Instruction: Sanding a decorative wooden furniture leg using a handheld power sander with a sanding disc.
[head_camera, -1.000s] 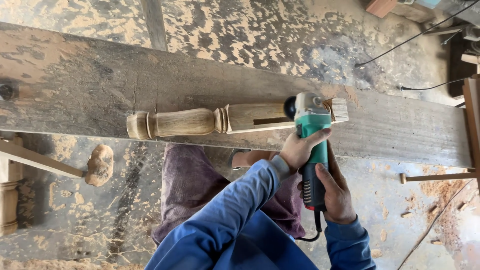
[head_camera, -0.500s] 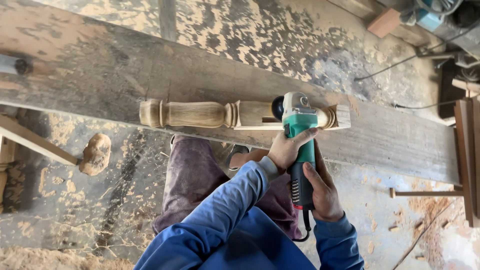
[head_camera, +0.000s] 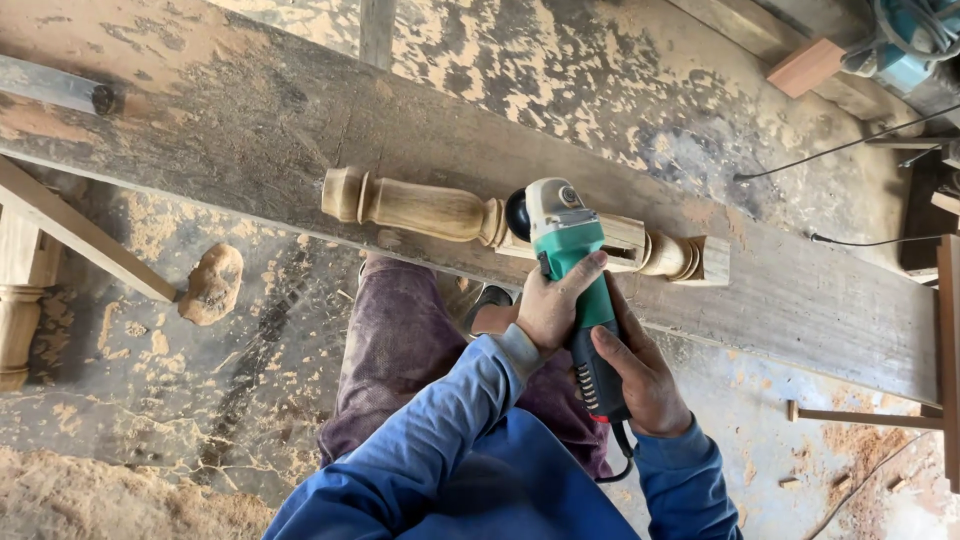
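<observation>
Both hands wrap the green and black handheld angle grinder (head_camera: 575, 290): the left hand (head_camera: 553, 308) has its grip pressed around the green body near the head, the right hand (head_camera: 640, 375) its grip pressed around the black rear handle. The tool's long axis runs away from the person, its head meeting the pale turned wooden spindle (head_camera: 520, 225), which lies crosswise, left to right, on the long grey plank bench (head_camera: 250, 130). The left hand is nearer the spindle.

We have one view only, a head-worn camera looking steeply down from above our own arms, close over our left hand (head_camera: 548, 310) and right hand (head_camera: 640, 375), facing the long plank (head_camera: 230, 130) that crosses the frame, sawdusted floor (head_camera: 120, 400) beyond.
</observation>
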